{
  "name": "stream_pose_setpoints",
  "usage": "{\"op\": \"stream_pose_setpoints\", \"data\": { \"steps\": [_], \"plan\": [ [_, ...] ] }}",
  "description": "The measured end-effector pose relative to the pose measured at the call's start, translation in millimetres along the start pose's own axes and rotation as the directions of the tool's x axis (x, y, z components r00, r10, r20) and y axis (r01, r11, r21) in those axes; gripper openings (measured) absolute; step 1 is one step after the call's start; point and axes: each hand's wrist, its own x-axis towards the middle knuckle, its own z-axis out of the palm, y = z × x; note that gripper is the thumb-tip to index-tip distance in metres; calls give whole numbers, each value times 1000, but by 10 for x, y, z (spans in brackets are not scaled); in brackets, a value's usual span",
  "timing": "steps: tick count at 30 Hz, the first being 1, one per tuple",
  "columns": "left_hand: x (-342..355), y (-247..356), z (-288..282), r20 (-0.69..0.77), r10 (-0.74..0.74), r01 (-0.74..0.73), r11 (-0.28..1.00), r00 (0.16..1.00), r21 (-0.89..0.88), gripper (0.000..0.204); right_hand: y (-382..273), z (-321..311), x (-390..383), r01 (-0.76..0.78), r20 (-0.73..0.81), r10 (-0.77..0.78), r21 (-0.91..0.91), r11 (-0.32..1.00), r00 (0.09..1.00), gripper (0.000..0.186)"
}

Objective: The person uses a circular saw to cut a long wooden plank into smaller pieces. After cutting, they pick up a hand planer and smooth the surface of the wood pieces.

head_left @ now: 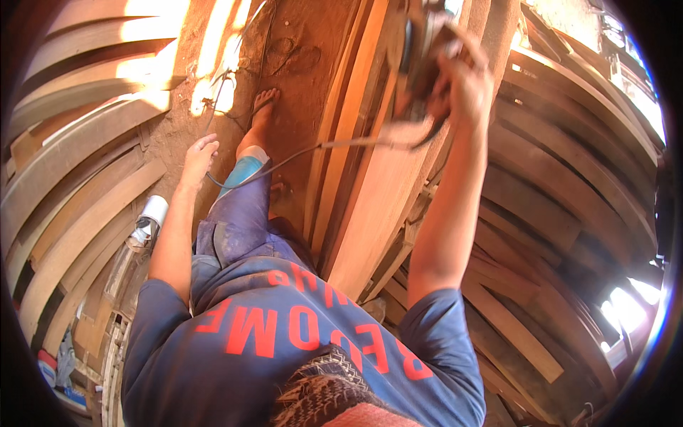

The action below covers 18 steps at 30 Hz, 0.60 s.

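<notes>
At the upper right, my right hand (466,89) grips a dark corded power tool (420,71) from above. The tool is smeared by motion, and its exact kind is hard to make out. It is over the far part of a light wooden plank (377,196); whether it touches the wood cannot be told. From its near end a dark power cord (302,153) runs left in a loose curve toward my left hand (203,151). My left hand is closed on the cord, and the cord continues up and away beyond the fingers.
More long planks (348,92) lie alongside the plank. Curved-looking stacks of boards fill the left (92,142) and right (562,171) sides. A white cylindrical container (153,210) stands beside my left forearm. My bare foot (265,99) is on brown ground (302,64), with cord trailing nearby.
</notes>
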Motion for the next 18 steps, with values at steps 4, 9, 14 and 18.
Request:
{"op": "stream_pose_setpoints", "data": {
  "steps": [4, 9, 14, 18],
  "plan": [
    [-136, -761, 114, -45, 148, -134, 963, 988, 235, 47, 436, -39, -2093, -299, -55, 295, -69, 952, 954, 21],
    [-359, -1076, 69, -24, 126, -114, 951, 992, 288, 49, 886, -54, -4683, -545, -100, 548, 59, 836, 831, 11],
    [-409, -1065, -1, -34, 141, -126, 950, 989, 287, 50, 927, -56, -4954, -537, -120, 549, 119, 835, 827, 12],
    [-344, -853, 13, -16, 148, -136, 942, 989, 308, 51, 924, -142, -3904, -446, -97, 447, 34, 895, 889, 13]
  ]
}}
